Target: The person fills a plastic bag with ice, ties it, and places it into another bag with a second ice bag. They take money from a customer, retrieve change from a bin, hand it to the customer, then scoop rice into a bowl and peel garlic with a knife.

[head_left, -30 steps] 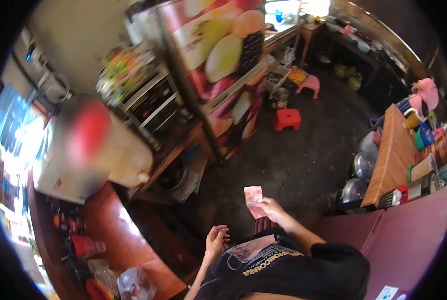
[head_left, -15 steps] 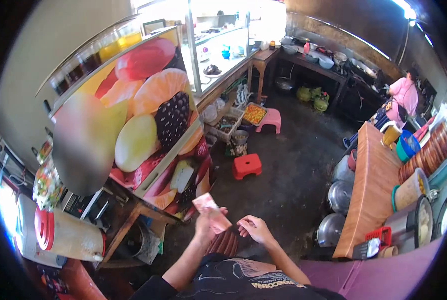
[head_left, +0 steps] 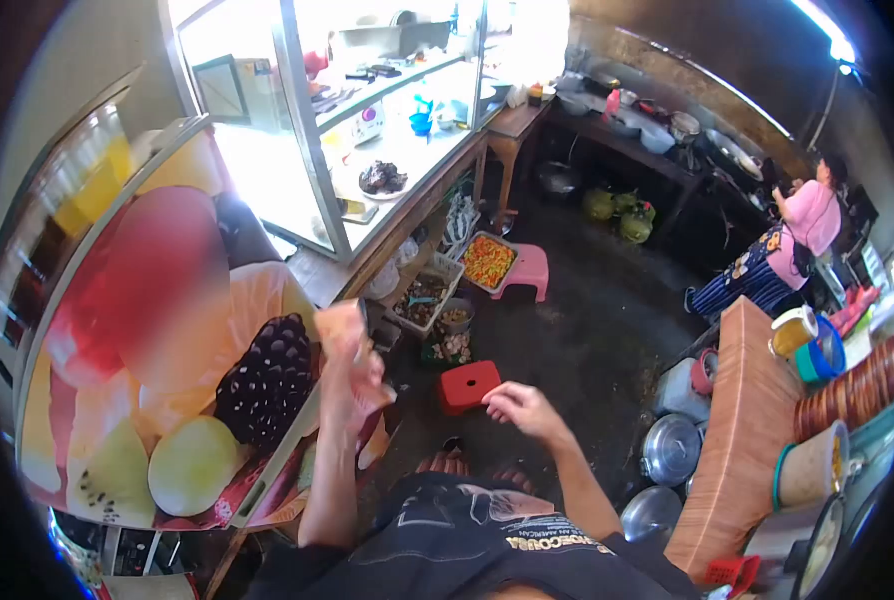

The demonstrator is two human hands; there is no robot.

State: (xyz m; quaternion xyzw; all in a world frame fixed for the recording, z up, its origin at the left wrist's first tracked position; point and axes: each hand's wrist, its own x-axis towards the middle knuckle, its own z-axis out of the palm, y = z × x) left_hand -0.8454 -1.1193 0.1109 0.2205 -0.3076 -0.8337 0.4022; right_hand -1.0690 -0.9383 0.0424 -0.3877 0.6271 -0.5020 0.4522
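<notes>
My left hand [head_left: 359, 372] is closed around pinkish-orange paper that looks like banknotes [head_left: 339, 320], held in front of the fruit-print panel [head_left: 189, 465]. One end of the paper sticks up past the fingers and another bit shows below them. My right hand [head_left: 525, 408] is raised over the dark floor with its fingers curled together. Whatever its fingertips may hold is too small to make out. In this view they overlap the edge of a red plastic stool [head_left: 457, 382].
A glass display case [head_left: 317, 150] stands ahead on the left. Near it, a tray of cut vegetables [head_left: 489, 260] sits on a pink stool [head_left: 527, 272]. A wood-patterned counter [head_left: 732, 430] and metal pot lids [head_left: 671, 448] line the right. Another person [head_left: 815, 215] stands at the far-right stove.
The view has moved forward, bringing the display case and red stool closer. My left hand has risen leftward with the paper, and my right hand is higher and further from it.
</notes>
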